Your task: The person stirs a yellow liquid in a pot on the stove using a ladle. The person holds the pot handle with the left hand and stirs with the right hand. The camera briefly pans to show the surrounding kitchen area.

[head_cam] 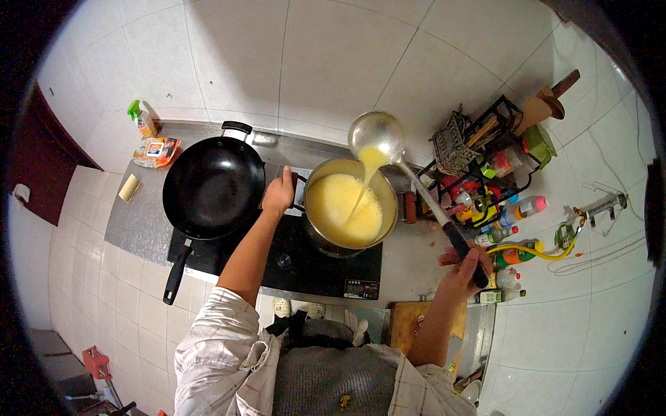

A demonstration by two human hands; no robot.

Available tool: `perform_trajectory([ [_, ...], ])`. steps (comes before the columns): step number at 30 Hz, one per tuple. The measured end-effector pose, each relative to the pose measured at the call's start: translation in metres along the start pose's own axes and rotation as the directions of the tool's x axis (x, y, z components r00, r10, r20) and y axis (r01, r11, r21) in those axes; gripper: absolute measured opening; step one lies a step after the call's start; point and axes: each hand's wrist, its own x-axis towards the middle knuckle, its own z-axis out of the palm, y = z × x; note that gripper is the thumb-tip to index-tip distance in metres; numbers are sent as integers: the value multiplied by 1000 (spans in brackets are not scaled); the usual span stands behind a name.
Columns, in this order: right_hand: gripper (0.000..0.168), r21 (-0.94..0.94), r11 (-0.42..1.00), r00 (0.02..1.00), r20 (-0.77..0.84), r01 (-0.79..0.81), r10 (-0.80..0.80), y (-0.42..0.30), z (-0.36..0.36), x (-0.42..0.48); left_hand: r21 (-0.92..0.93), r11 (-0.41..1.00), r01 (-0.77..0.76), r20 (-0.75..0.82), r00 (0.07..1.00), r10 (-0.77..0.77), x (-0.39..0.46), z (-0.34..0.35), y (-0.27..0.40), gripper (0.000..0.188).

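A deep metal pot (391, 208) stands on the black gas stove (291, 270), holding frothy yellow liquid (343, 205). My left hand (279, 192) is closed around the pot's left side handle, thumb pointing up. In my right hand (465, 265) is the black grip of a large metal ladle (375, 132). The bowl of the ladle is tilted above the pot's back rim, and a stream of the yellow liquid runs from it into the pot. To the left sits a black wok (213, 187), its inside bare, with a long handle towards the front.
A spray bottle (142, 120), a packet of wipes (156, 152) and a yellowish roll (129, 188) stand at the left. On the right are a black rack (499, 114) with utensils, several bottles (525, 208), a yellow hose (546, 255) and a wooden cutting board (406, 322).
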Motion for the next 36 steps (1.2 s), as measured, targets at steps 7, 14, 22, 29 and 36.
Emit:
perform_trajectory([
  [7,12,-121,913,765,595,389,-246,18,-7,-1,-20,999,-26,-8,1000,26,2,2,-3,76],
  [14,12,-262,899,578,816,352,11,2,9,-14,3,999,-44,4,999,44,5,3,-6,78],
  [22,18,-267,860,531,848,435,-5,25,26,-30,-21,999,-31,14,999,31,10,6,-10,78],
  [29,18,-287,791,587,802,541,-111,63,35,-42,-23,999,-42,-15,999,42,7,5,-8,76],
  [36,17,-362,700,567,821,616,-74,58,28,-19,-33,998,-47,-14,999,46,3,3,-5,75],
])
